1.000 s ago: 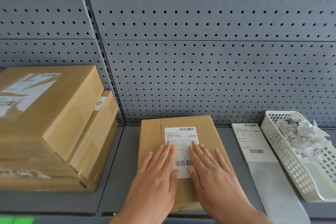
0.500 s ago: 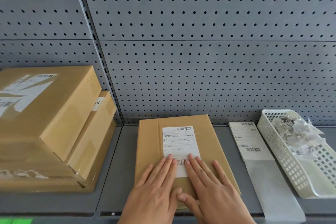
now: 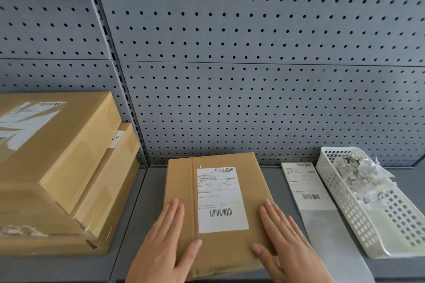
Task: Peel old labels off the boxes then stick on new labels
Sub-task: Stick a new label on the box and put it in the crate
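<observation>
Stockroom: pegboard shelving (image 3: 253, 99), labelled cartons (image 3: 69, 158).

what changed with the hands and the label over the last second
Both hands lay side by side on the new label, slid toward its near edge, then parted. Now the left hand lies flat on bare cardboard to the label's left and the right hand to its right. Nothing was gripped. The box, the stacked boxes, the label sheet and the basket stayed put.
</observation>
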